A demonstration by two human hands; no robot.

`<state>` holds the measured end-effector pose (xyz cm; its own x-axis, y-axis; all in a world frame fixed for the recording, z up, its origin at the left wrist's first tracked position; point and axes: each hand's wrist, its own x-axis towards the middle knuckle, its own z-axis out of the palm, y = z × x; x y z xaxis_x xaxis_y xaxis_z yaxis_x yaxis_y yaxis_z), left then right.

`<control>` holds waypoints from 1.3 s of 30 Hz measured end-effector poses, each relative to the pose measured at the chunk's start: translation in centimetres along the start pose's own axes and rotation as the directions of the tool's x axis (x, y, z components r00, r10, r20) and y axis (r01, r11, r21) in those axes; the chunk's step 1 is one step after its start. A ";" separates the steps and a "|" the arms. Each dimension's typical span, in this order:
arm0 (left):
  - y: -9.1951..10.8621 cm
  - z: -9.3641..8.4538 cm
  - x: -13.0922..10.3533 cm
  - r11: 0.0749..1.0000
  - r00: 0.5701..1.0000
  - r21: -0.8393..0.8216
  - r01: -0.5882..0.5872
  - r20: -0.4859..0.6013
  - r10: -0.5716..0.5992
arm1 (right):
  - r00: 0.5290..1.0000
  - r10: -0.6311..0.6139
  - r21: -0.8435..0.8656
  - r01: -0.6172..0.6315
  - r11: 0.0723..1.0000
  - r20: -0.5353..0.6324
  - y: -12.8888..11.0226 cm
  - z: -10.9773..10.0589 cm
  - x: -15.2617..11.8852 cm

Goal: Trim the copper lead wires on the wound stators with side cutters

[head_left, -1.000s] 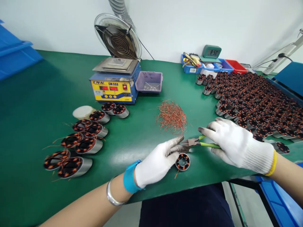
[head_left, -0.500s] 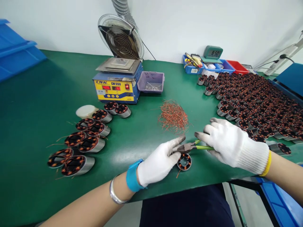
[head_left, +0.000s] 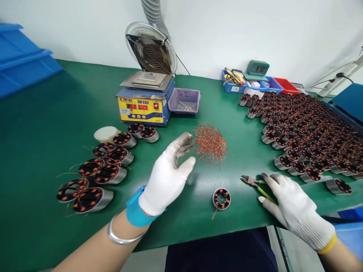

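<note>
My left hand (head_left: 170,172), in a white glove, is raised with fingers apart and nothing in it, just left of a pile of copper wire clippings (head_left: 210,143). My gloved right hand (head_left: 289,202) is over the green handles of the cutting pliers (head_left: 250,180), thumb and fingers around them, the jaws pointing left near the table top. Between my hands one wound stator (head_left: 221,199) stands alone on the green table, thin wires sticking up at its back and a copper lead at its front.
Several stators (head_left: 110,173) stand at the left beside a white round pad (head_left: 106,134). Behind are a yellow-and-blue solder pot (head_left: 141,109) and a purple tray (head_left: 184,101). Many stators (head_left: 309,128) fill the right, with small bins (head_left: 286,86) and a clock (head_left: 258,68) behind them.
My left hand has moved left and up from the stator to beside the wire pile, its fingers spread. My right hand and the pliers have moved right and down, away from the stator.
</note>
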<state>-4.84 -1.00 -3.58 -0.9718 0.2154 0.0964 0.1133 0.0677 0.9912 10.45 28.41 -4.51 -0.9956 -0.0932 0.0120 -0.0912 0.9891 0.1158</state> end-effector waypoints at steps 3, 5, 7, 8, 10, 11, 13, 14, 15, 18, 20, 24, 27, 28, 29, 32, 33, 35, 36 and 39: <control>0.3 -0.8 1.0 0.891 0.977 0.423 -0.166 -0.054 0.208 | 0.983 -0.067 0.107 0.086 0.991 -0.170 -1.8 0.2 0.1; 0.9 -1.5 1.7 0.743 0.961 0.648 -0.167 -0.061 0.269 | 0.925 -0.215 0.199 0.285 0.937 -0.313 -4.1 -0.3 1.1; 1.2 -2.6 2.4 0.660 0.965 0.744 -0.106 -0.082 0.248 | 0.863 -0.362 0.260 0.461 0.848 -0.352 -6.7 -0.8 2.5; 1.2 -3.3 2.8 0.647 0.971 0.758 -0.079 -0.088 0.222 | 0.863 -0.405 0.280 0.487 0.827 -0.302 -7.9 -1.0 3.3; 0.6 -4.9 3.8 0.658 0.971 0.750 -0.067 -0.102 0.215 | 0.858 -0.454 0.297 0.511 0.807 -0.241 -9.5 -1.1 4.6; 0.0 -5.8 4.3 0.661 0.975 0.748 -0.064 -0.094 0.200 | 0.850 -0.470 0.297 0.525 0.798 -0.238 -9.8 -1.2 5.1; -1.5 -7.5 5.5 0.675 0.976 0.736 -0.044 -0.113 0.188 | 0.841 -0.455 0.275 0.530 0.802 -0.293 -9.2 -1.4 5.7; -2.3 -8.2 6.1 0.685 0.980 0.728 -0.039 -0.105 0.167 | 0.848 -0.425 0.255 0.508 0.823 -0.318 -8.3 -1.5 6.0; -3.0 -8.9 6.5 0.698 0.981 0.715 -0.031 -0.111 0.157 | 0.867 -0.371 0.230 0.457 0.859 -0.333 -7.1 -1.7 6.2; -4.6 -10.2 7.4 0.733 0.987 0.681 -0.003 -0.117 0.114 | 0.949 -0.145 0.112 0.182 0.977 -0.280 -2.3 -2.4 7.0; -5.0 -10.6 7.5 0.745 0.988 0.667 0.005 -0.119 0.100 | 0.984 -0.007 0.006 0.008 1.000 -0.176 0.9 -2.7 7.5; -4.5 -10.2 7.3 0.671 0.986 0.741 0.024 -0.129 0.108 | 0.990 0.121 -0.076 -0.127 0.989 -0.078 4.1 -3.7 7.8; -2.8 -8.8 7.1 0.413 0.987 0.898 0.151 -0.163 -0.007 | 0.977 0.199 0.007 -0.200 0.980 -0.077 3.2 -4.7 9.4; -2.1 -8.2 7.0 0.311 0.982 0.932 0.187 -0.178 -0.056 | 0.968 0.243 0.064 -0.240 0.969 -0.053 2.5 -4.9 10.5; -1.3 -7.7 6.8 0.225 0.977 0.952 0.209 -0.192 -0.096 | 0.953 0.302 0.137 -0.300 0.944 0.006 1.9 -4.8 12.0; 0.4 -6.5 6.5 0.110 0.969 0.974 0.200 -0.179 -0.172 | 0.897 0.416 0.199 -0.440 0.876 0.151 0.7 -3.7 17.5; 0.8 -6.3 6.3 0.102 0.967 0.975 0.199 -0.179 -0.183 | 0.866 0.464 0.203 -0.495 0.845 0.184 0.6 -3.1 19.3; 1.1 -6.3 6.2 0.096 0.963 0.974 0.206 -0.184 -0.197 | 0.806 0.552 0.204 -0.589 0.782 0.212 1.0 -1.8 22.1; 1.1 -6.4 6.2 0.098 0.965 0.976 0.197 -0.175 -0.195 | 0.784 0.582 0.208 -0.620 0.757 0.216 1.4 -1.3 22.9; 0.7 -7.0 6.4 0.105 0.979 0.982 0.156 -0.140 -0.152 | 0.773 0.597 0.223 -0.633 0.741 0.212 2.6 0.1 23.5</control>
<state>-12.41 -6.36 -1.68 -0.9970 0.0646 -0.0433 0.0633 0.9975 0.0306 -13.22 28.77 -4.05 -0.8292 0.5430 -0.1322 0.5581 0.8173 -0.1433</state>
